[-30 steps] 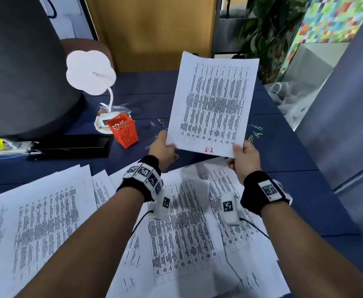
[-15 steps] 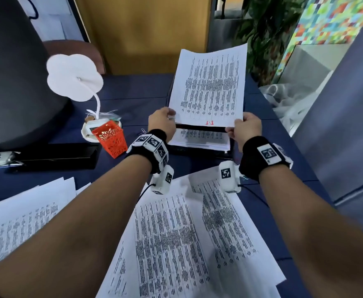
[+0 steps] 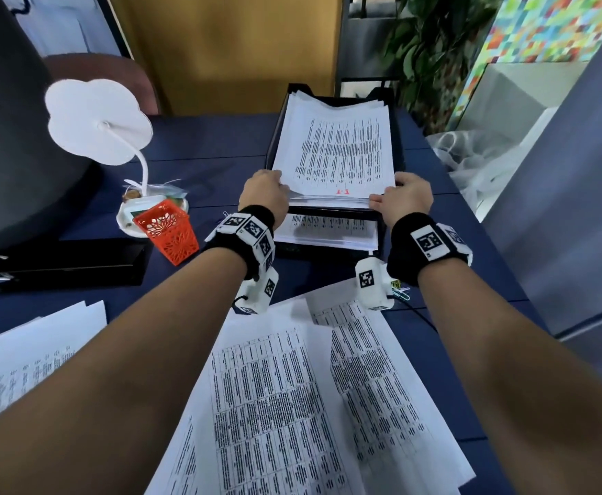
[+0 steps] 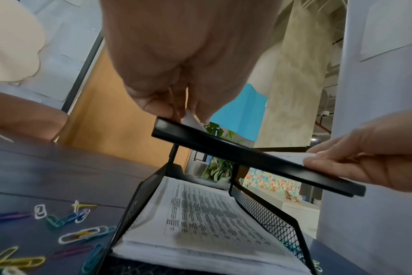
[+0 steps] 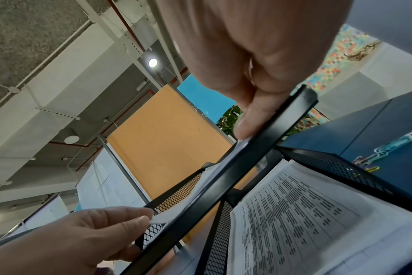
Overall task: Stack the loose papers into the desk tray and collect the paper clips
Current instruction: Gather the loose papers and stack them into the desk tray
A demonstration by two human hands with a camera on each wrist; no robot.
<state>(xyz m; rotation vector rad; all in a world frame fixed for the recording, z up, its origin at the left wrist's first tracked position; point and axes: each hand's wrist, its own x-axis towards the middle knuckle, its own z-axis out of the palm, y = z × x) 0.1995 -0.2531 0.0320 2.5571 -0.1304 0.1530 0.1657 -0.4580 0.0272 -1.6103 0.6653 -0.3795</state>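
Both hands, left point(image 3: 264, 190) and right point(image 3: 405, 199), apparently pinch the sheet point(image 3: 342, 151) atop the tray point(image 3: 331, 213) stack.

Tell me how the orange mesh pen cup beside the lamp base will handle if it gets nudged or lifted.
The orange mesh pen cup already leans in the head view, so a nudge would probably tip it. Its openwork walls suggest that it is light and would slide easily on the dark blue desk. The lattice looks thin, so a hard squeeze might flex it.
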